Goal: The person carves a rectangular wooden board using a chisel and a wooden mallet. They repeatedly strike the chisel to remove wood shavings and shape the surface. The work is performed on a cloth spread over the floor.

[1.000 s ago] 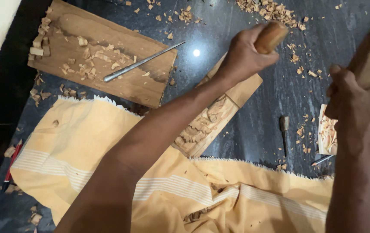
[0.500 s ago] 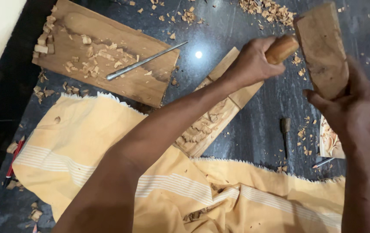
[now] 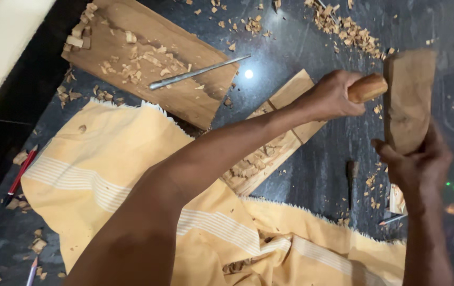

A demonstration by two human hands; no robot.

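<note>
Left hand [image 3: 333, 98] clenched on my wooden handle [image 3: 367, 88], right hand [image 3: 415, 164] gripping wood block [image 3: 409, 100]; a slip could gouge fingers.

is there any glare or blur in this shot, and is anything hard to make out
Head view: a small bright glare spot on the dark glossy floor; the right hand and wood block are slightly motion-blurred; the left hand and chisel handle read fairly clearly; green flare at the right edge.

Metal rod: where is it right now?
Head view, upper left of centre: the metal rod lies loose on the big wooden board, among wood chips, left of the left hand and above the yellow cloth.
</note>
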